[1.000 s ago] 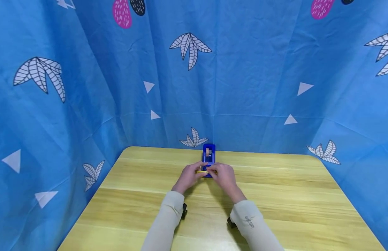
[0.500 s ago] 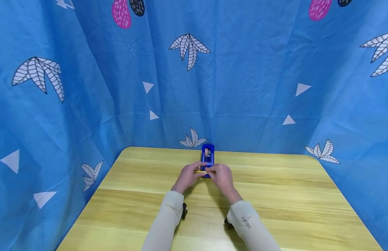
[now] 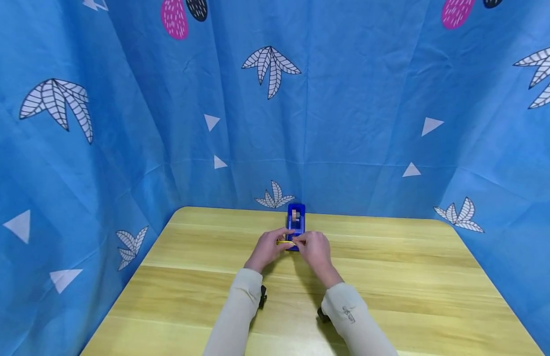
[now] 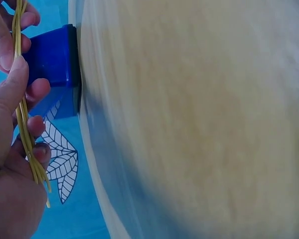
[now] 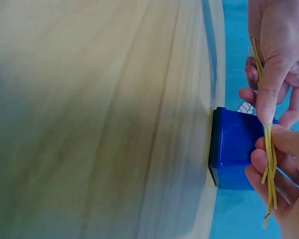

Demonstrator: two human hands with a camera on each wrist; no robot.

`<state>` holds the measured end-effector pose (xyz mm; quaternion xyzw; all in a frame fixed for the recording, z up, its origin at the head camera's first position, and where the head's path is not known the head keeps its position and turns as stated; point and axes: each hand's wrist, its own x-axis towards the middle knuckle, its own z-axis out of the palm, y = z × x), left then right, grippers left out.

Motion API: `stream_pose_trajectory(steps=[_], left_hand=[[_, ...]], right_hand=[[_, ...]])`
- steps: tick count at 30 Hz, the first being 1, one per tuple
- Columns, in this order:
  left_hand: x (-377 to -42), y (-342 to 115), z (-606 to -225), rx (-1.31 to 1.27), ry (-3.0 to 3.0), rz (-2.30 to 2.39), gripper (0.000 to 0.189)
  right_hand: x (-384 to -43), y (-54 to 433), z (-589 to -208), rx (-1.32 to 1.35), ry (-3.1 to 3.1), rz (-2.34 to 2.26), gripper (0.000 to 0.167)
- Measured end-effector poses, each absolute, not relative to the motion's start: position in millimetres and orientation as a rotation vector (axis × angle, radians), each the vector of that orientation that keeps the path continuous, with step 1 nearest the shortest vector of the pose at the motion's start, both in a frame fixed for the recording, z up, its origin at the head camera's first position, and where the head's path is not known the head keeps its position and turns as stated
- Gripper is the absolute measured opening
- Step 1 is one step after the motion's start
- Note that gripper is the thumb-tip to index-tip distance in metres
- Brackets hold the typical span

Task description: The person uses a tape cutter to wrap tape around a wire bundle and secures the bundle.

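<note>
A bundle of thin yellow strands [image 4: 24,117] is pinched between thumb and fingers of my left hand [image 3: 267,249]; its loose ends fan out by the palm in the left wrist view. My right hand [image 3: 316,248] pinches the same bundle close beside the left fingertips, and more loose ends [image 5: 270,189] lie across its fingers in the right wrist view. Both hands meet just in front of a blue tape dispenser [image 3: 296,228]. The dispenser stands lengthwise on the table, a small roll of tape [image 3: 294,215] in its far half. Fingers partly cover its near end.
The light wood table [image 3: 390,277] stretches out to both sides of the forearms. Behind it and at the sides hangs a blue curtain [image 3: 355,123] with leaf prints; the dispenser's far end is close to the table's back edge.
</note>
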<state>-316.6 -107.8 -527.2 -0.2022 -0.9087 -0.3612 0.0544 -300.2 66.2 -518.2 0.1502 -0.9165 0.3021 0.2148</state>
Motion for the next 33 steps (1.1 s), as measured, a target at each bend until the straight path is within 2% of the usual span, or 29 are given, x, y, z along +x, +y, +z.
stream_pose_trajectory(steps=[19,33], left_hand=[[-318.8,-106.5,-528.1,-0.607,-2.756,-1.119,0.041],[-316.4,-111.4,-526.1,-0.639,-2.782,-1.125,0.045]], right_hand=[[-303.4,75.8,-526.0,0.587,-2.428,0.907,0.010],[-304.5,74.9,-523.2,0.673,-2.482,0.841,0.002]])
